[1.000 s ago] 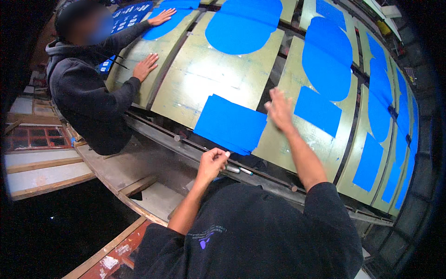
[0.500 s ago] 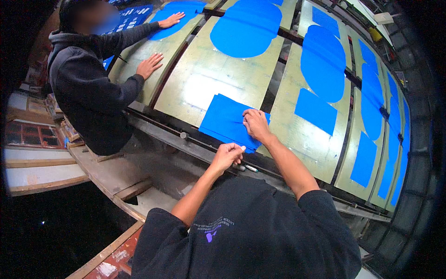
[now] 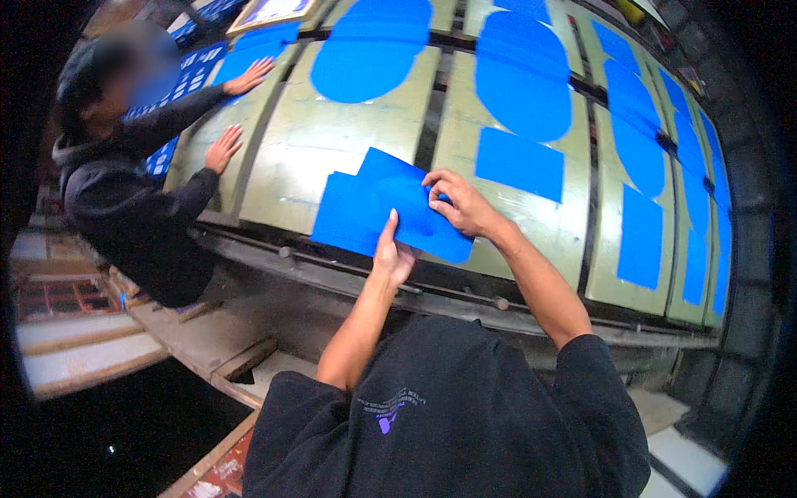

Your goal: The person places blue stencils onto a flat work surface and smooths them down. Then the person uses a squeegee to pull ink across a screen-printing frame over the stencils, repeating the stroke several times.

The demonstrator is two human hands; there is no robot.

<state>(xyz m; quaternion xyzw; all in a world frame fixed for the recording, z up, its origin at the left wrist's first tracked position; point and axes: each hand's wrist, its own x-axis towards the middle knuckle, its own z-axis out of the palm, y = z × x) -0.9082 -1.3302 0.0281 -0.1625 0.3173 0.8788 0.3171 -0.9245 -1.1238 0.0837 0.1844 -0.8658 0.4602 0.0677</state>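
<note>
At far left, a co-worker (image 3: 124, 183) rests both hands over the leftmost board (image 3: 220, 195). Next, a blue under-sheet (image 3: 330, 206) lies at the near edge of the centre board (image 3: 282, 149). The top blue sheet (image 3: 390, 187) overlaps it, skewed. The left grip (image 3: 397, 259) is closed on its near edge, thumb above; the right grip (image 3: 452, 203) appears pinched on its right edge. Uneven pull could crease the sheet; clinging layers could drag the under-sheet along.

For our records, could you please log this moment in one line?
left hand: thumb atop blue rectangular cloth piece | right hand: at right edge | another blue cloth rectangle: partly underneath
</note>
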